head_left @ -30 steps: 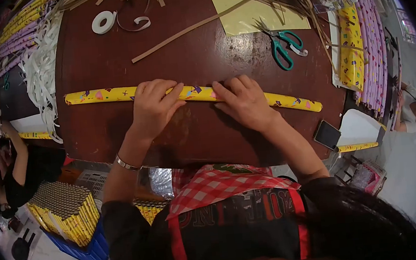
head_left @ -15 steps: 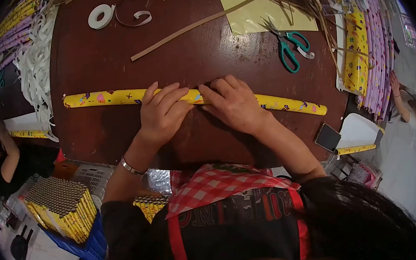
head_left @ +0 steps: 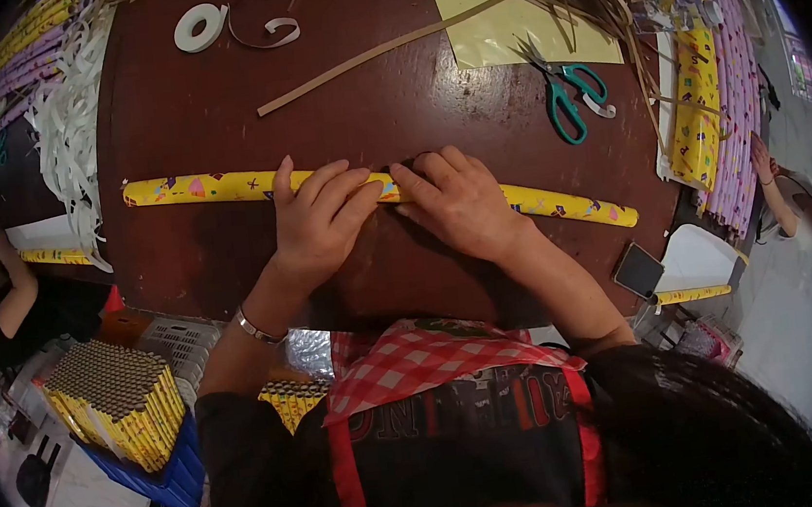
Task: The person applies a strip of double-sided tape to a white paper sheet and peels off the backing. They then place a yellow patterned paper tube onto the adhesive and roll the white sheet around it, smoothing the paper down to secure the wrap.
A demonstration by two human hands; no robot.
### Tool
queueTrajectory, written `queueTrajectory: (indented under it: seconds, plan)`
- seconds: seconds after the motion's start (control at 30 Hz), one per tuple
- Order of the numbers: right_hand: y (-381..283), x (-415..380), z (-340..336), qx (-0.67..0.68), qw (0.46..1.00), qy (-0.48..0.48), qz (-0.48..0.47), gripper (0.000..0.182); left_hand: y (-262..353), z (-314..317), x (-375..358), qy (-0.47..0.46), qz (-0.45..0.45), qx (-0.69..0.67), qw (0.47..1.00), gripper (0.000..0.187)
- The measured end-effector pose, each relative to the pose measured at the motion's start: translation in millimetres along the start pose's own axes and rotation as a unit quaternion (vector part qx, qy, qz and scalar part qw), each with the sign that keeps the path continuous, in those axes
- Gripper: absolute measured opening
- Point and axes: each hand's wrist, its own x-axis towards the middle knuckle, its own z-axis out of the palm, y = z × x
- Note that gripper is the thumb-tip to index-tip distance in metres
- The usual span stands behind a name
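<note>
A long yellow patterned paper-wrapped tube [head_left: 194, 188] lies across the dark red table [head_left: 380, 90]. My left hand [head_left: 318, 225] rests on its middle, fingers spread flat over the wrap. Just to the right, my right hand [head_left: 457, 204] presses on the same tube, fingertips nearly meeting the left hand's. The tube's right end [head_left: 578, 210] reaches toward the table's right side. The part under both hands is hidden.
Green-handled scissors [head_left: 569, 96] lie at the back right by a yellow sheet [head_left: 502, 29]. A tape roll [head_left: 198, 26] and paper strips sit at the back. Wrapped tubes [head_left: 702, 78] pile on the right. A phone [head_left: 638, 270] lies near the front right edge. Other people sit at both sides.
My hands have drawn closer together at the tube's middle, and the tube has shifted very slightly. The left hand's fingers now lie flatter on the wrap.
</note>
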Motion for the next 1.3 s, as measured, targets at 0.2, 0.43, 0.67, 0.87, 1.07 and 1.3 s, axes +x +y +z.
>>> queueTrajectory:
  seconds: [0.2,0.43,0.67,0.87,1.07,1.3]
  plan:
    - [0.1,0.7,0.0,-0.002,1.0,-0.003,-0.005,0.045,-5.9,1.5,-7.9,0.022,0.023,0.002,1.0,0.017]
    - [1.0,1.0,-1.2,0.0,1.0,-0.007,-0.005,0.046,-3.2,6.8,-4.8,0.024,0.003,-0.002,1.0,0.016]
    - [6.0,-1.1,-3.9,-0.009,1.0,-0.019,-0.009,0.047,7.3,8.1,-3.3,0.033,0.006,-0.008,0.999,0.02]
    - [13.7,-3.4,-12.5,-0.031,0.998,-0.048,-0.006,0.047,30.4,10.5,-2.0,0.036,0.04,-0.039,0.998,0.02]
    - [22.4,-9.8,-19.4,-0.038,0.998,-0.048,0.003,0.047,16.4,-9.3,-16.6,0.044,0.019,-0.063,0.997,0.023]
    - [23.0,-12.2,-24.8,-0.038,0.997,-0.062,0.003,0.05,-17.1,-21.7,-1.8,-0.037,-0.072,0.037,0.996,0.044]
